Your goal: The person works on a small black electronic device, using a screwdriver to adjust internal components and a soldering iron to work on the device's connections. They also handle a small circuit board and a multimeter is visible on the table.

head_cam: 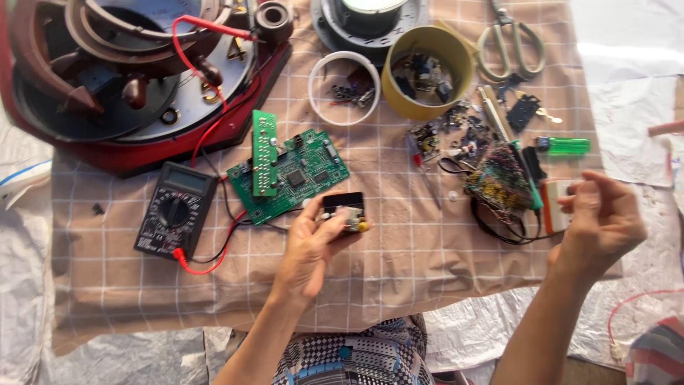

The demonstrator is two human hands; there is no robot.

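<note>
Nearest the camera, a patterned garment [356, 360] fills the bottom edge, with crinkled white plastic sheeting [107, 356] on both sides of it. Over that lies a tan checked cloth [399, 264], the work surface, its near strip bare.

The left hand [310, 249] pinches a small black module [343, 210] with a yellow part between thumb and fingertips, above the cloth's middle. The right hand [602, 221] hovers over the cloth's right edge, fingers curled loosely inward; whether they hold anything cannot be told.

Just beyond the module lies a green circuit board [292, 175], and left of it a black multimeter [174, 210] with red and black leads. Right of centre sits a tangle of wires and small parts [495, 182], with a green lighter [566, 145] near it.

Farthest off stand a white round tub [320, 107], a yellow round tub [456, 53], scissors [509, 39] and a red-based machine [142, 153] at the top left corner.
</note>
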